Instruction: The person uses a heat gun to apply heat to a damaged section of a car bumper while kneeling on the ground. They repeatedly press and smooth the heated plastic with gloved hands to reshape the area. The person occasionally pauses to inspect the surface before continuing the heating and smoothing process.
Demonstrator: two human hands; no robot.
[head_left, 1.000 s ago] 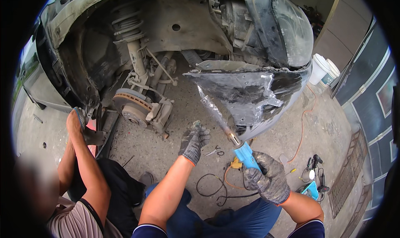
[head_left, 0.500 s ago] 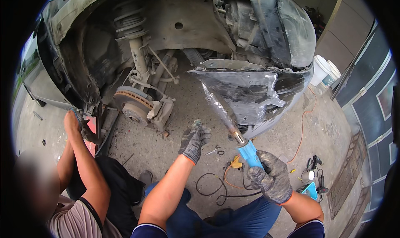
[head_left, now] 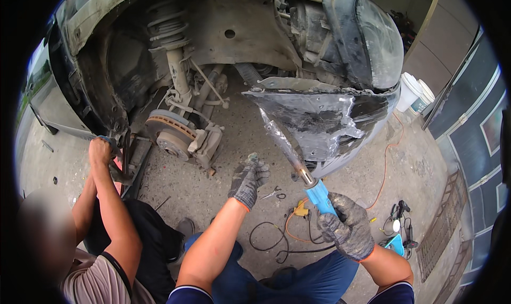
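Note:
My right hand (head_left: 348, 227), in a dirty grey knit glove, is closed round the blue handle of a large soldering iron (head_left: 319, 196). The iron's long, worn metal barrel slants up and left, and its tip ends by the left edge of a black bumper (head_left: 324, 118). I cannot tell whether the tip touches it. A jagged pale, shiny patch runs across the scraped bumper. My left hand (head_left: 248, 179), gloved too, is held below and left of the tip with its fingers curled together; what they hold, if anything, is too small to make out.
At left a co-worker's hands (head_left: 101, 152) work at the car's sill. The exposed brake disc (head_left: 170, 134) and strut stand in the wheel arch. Scissors (head_left: 274, 193), a yellow connector (head_left: 302, 208) and looped cables lie on the floor. White buckets (head_left: 409, 91) stand at right.
The co-worker's hands have shifted slightly up and to the right at the sill. My own hands and the soldering iron have hardly moved.

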